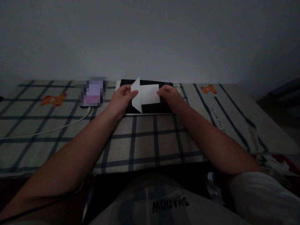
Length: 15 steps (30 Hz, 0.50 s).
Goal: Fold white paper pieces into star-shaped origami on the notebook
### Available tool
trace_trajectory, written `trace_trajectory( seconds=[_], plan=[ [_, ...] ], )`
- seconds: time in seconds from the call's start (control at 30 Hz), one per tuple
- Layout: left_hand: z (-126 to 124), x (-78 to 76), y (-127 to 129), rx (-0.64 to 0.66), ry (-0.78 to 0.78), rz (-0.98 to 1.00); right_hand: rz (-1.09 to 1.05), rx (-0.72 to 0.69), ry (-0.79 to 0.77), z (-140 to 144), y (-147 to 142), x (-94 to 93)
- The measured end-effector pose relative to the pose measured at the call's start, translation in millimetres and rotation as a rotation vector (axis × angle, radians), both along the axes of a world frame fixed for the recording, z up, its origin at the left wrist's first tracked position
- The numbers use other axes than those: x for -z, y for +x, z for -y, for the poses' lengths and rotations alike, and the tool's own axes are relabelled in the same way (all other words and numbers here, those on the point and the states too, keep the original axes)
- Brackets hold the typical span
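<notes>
A folded piece of white paper (149, 94) is held between both hands, over a dark flat pad or book (152, 109). Its left part forms a wide flap with slanted, pointed ends, and a narrower rectangular strip runs to the right. My left hand (123, 97) pinches the flap side, thumb on top. At the strip's right end, my right hand (170, 95) grips the edge between thumb and fingers. White sheet edges show under the dark pad at its left and front.
A checked cloth (152, 143) with bear prints covers the table, which stands against a pale wall (150, 37). To the left lies a phone (93, 92), its screen blurred, with a white cable (58, 127) plugged in. Crumpled white material (178, 88) sits behind my right hand.
</notes>
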State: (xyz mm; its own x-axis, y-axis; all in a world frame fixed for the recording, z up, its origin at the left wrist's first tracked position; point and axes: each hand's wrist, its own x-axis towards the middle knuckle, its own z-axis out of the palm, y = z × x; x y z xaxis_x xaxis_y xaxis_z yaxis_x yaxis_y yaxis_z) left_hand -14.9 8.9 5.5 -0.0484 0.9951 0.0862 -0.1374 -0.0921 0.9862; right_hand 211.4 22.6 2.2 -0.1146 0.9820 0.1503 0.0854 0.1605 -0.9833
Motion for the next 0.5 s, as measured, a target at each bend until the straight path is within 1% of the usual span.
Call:
trace_trajectory(
  seconds=[0.07, 0.2, 0.27, 0.3, 0.37, 0.43, 0.5],
  plan=[
    [1.0, -2.0, -0.8, 0.052, -0.024, 0.022, -0.020, -0.021, -0.013, -0.2, 0.4, -0.1],
    [7.6, -10.0, 0.4, 0.195, -0.049, 0.085, -0.087, -0.100, -0.061, 0.9, -0.7, -0.5],
    [10.1, -11.0, 2.2, 0.226, -0.051, 0.102, -0.109, -0.134, -0.064, 1.6, -1.6, -0.7],
    [10.4, -10.2, 3.2, 0.221, -0.050, 0.101, -0.112, -0.139, -0.055, 1.8, -1.9, -0.7],
    [9.1, -6.9, 4.4, 0.155, -0.042, 0.089, -0.098, -0.119, -0.034, 2.2, -2.2, -0.4],
    [6.0, -3.6, 4.2, 0.063, -0.052, 0.069, -0.066, -0.067, -0.014, 2.3, -2.3, 0.5],
    [3.4, -2.3, 3.2, 0.015, -0.087, 0.052, -0.031, -0.005, -0.001, 2.3, -2.3, 1.8]
  ],
)
